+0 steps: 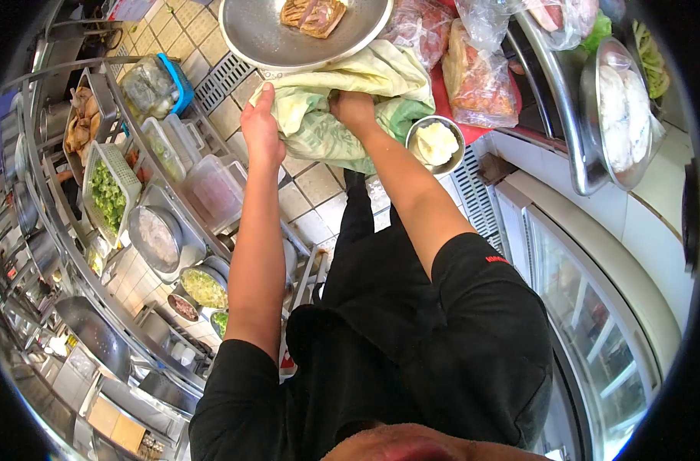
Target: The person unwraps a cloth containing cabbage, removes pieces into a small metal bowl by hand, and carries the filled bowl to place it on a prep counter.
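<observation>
A pale yellow-green bag (327, 115) with faint green print hangs in front of my body. At its left edge my left hand (263, 129) grips it, thumb pointing up and the other fingers partly behind the material. My right hand (354, 109) reaches into the folds near the bag's middle, its fingers hidden. Just beyond the bag, a large steel bowl (250, 48) holds a browned piece of meat (313, 15). To the right of the bag, near my right forearm, stands a small steel bowl (459, 157) with a pale yellow mass (436, 144).
Plastic-wrapped meat (480, 84) lies at the upper right, near a curved metal rail (576, 154) and a bowl of whitish food (625, 115). Metal racks at left hold a basket of greens (108, 188) and tubs (214, 192). A glass-fronted fridge (588, 315) stands at right.
</observation>
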`<act>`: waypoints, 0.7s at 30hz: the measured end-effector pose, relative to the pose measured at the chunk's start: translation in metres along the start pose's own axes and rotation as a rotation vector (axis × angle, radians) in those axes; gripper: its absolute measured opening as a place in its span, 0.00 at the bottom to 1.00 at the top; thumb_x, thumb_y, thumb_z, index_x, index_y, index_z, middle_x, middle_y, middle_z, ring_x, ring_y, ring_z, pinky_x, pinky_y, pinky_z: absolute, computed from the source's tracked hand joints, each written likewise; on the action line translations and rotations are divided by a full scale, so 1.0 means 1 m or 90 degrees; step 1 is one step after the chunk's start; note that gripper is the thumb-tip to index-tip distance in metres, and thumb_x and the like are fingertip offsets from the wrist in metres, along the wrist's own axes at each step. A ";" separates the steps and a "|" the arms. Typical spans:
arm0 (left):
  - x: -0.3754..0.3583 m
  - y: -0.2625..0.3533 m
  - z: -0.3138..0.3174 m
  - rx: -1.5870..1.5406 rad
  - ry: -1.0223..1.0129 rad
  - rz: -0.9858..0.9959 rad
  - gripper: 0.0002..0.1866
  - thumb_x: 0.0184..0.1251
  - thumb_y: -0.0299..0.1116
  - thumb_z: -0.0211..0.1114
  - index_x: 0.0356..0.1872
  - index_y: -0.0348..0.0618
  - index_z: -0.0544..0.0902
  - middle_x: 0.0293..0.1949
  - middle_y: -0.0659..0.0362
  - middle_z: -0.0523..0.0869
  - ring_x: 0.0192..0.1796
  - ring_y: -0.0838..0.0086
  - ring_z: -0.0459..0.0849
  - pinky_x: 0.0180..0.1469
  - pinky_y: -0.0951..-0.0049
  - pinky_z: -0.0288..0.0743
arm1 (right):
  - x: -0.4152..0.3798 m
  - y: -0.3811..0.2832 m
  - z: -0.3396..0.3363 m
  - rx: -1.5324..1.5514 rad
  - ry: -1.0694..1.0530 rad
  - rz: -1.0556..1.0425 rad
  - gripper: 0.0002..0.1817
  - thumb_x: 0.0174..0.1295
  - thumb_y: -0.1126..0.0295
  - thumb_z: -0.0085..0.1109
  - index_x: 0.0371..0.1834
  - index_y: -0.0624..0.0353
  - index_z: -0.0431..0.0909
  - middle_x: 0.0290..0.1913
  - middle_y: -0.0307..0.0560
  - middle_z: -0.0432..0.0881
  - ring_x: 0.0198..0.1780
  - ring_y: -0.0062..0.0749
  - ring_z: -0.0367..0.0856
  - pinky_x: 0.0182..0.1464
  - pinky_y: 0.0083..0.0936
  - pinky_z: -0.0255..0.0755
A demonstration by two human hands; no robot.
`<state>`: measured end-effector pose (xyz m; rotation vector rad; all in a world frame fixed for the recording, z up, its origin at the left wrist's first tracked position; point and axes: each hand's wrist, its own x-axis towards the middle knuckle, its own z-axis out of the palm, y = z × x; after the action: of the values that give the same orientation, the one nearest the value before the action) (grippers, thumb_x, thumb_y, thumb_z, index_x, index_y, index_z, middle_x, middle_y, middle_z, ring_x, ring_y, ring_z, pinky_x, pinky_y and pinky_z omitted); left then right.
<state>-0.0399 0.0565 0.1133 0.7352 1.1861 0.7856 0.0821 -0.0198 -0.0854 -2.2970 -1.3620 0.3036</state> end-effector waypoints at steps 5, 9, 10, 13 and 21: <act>0.000 0.001 0.001 0.017 -0.025 0.005 0.17 0.73 0.35 0.59 0.54 0.33 0.77 0.49 0.51 0.84 0.47 0.65 0.85 0.50 0.65 0.80 | -0.006 -0.009 -0.021 0.023 -0.018 -0.013 0.28 0.56 0.55 0.60 0.57 0.60 0.75 0.53 0.59 0.78 0.55 0.53 0.77 0.59 0.47 0.70; -0.008 0.002 0.008 0.026 -0.043 -0.030 0.17 0.73 0.36 0.59 0.54 0.34 0.77 0.50 0.51 0.84 0.48 0.64 0.85 0.51 0.65 0.80 | -0.005 0.010 0.016 -0.005 0.040 -0.096 0.30 0.57 0.54 0.59 0.63 0.54 0.72 0.63 0.57 0.74 0.64 0.53 0.70 0.66 0.49 0.62; -0.010 0.001 0.010 0.016 -0.058 -0.040 0.17 0.73 0.36 0.59 0.54 0.34 0.77 0.51 0.51 0.84 0.49 0.64 0.85 0.51 0.64 0.80 | -0.003 0.012 0.016 -0.044 0.088 -0.121 0.31 0.57 0.53 0.58 0.63 0.53 0.72 0.64 0.56 0.73 0.66 0.54 0.69 0.68 0.50 0.61; -0.017 0.000 0.016 -0.003 -0.058 -0.060 0.17 0.73 0.36 0.59 0.54 0.34 0.77 0.50 0.51 0.84 0.49 0.63 0.85 0.52 0.64 0.80 | 0.009 0.019 0.007 0.063 0.077 -0.128 0.26 0.57 0.55 0.58 0.60 0.50 0.75 0.61 0.51 0.76 0.65 0.52 0.70 0.70 0.46 0.58; -0.010 0.007 0.012 -0.055 -0.087 -0.058 0.18 0.72 0.36 0.60 0.56 0.34 0.75 0.51 0.50 0.84 0.48 0.63 0.85 0.51 0.63 0.81 | 0.017 0.024 -0.015 0.566 -0.143 0.295 0.21 0.64 0.63 0.53 0.61 0.51 0.73 0.53 0.50 0.80 0.49 0.39 0.82 0.46 0.41 0.79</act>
<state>-0.0305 0.0512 0.1267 0.6494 1.0490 0.6959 0.1148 -0.0193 -0.0836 -1.7796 -0.5457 1.0894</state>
